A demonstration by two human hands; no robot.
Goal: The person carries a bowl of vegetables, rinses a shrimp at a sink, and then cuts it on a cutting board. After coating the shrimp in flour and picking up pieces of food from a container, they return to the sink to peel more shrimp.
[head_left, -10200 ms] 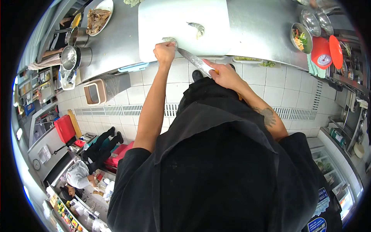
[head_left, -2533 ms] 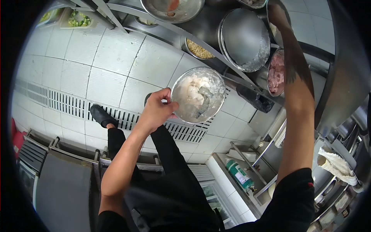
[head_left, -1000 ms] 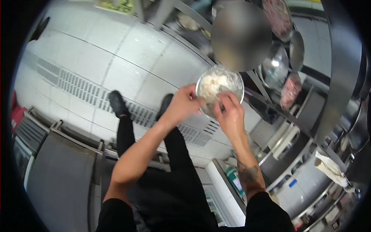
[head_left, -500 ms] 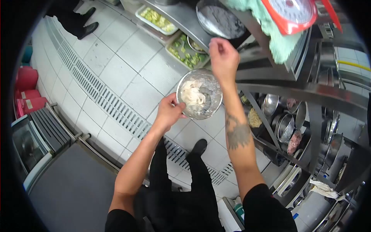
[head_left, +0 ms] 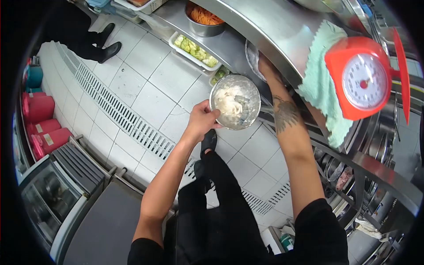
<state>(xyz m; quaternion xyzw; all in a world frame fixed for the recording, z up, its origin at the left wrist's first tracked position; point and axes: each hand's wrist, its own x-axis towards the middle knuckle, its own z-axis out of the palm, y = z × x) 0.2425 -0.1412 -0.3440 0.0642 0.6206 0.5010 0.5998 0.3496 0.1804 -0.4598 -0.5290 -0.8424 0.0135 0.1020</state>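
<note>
My left hand (head_left: pixel 204 118) grips the rim of a round metal bowl (head_left: pixel 252 115), thumb at its left edge. White, wet-looking pieces (head_left: pixel 229 102) lie inside the bowl, which hangs over the tiled floor. My right hand (head_left: pixel 266 68) reaches under the steel counter, over a large round pan (head_left: pixel 252 57) on the shelf; its fingers are hidden by the pan and the counter edge.
A red scale (head_left: pixel 364 79) and a green cloth (head_left: pixel 324 84) sit on the steel counter (head_left: pixel 265 22). Shredded carrot (head_left: pixel 203 15) and chopped greens (head_left: pixel 194 51) stand at the shelf. Another person's legs and shoes (head_left: pixel 108 52) show upper left.
My right hand has gone from above the pan's edge to beneath the counter. The view has shifted, with more counter showing. My left hand still holds the bowl.
</note>
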